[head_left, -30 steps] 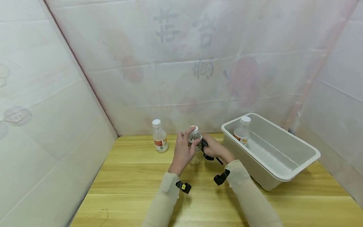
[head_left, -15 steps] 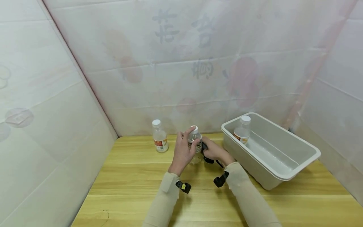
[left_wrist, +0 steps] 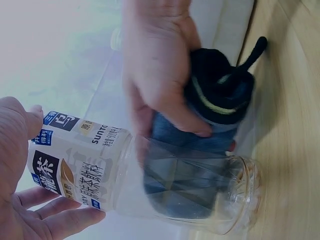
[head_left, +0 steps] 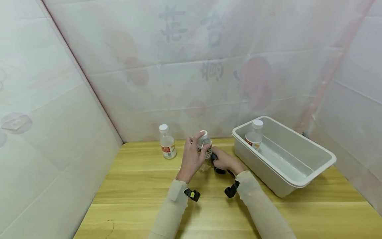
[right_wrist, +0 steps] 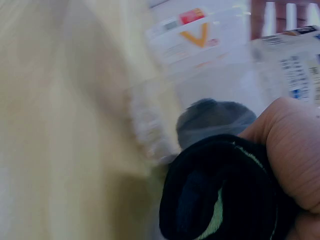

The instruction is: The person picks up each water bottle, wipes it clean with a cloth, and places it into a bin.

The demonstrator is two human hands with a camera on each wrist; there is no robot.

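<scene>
My left hand [head_left: 191, 158] grips a clear plastic bottle [head_left: 204, 145] with a white cap and a printed label, tilted a little over the wooden table [head_left: 134, 192]. In the left wrist view the fingers of my left hand [left_wrist: 35, 210] wrap the labelled part of the bottle [left_wrist: 150, 180]. My right hand [head_left: 224, 161] holds a dark bunched cloth [head_left: 215, 156] against the bottle's lower side. Close up, the cloth [left_wrist: 220, 105] is black and blue with a pale stripe, gripped by my right hand [left_wrist: 160, 65]. The right wrist view shows the cloth [right_wrist: 215, 200] under my right hand [right_wrist: 290, 150].
A second capped bottle [head_left: 167, 142] stands upright at the back of the table, left of my hands. A white rectangular tub [head_left: 298, 184] sits at the right with another capped bottle [head_left: 254, 134] in its far corner. Sheeted walls close in the back and left.
My right hand with the cloth has slid slightly lower along the bottle. My left hand keeps its grip, with the bottle tipped a little more.
</scene>
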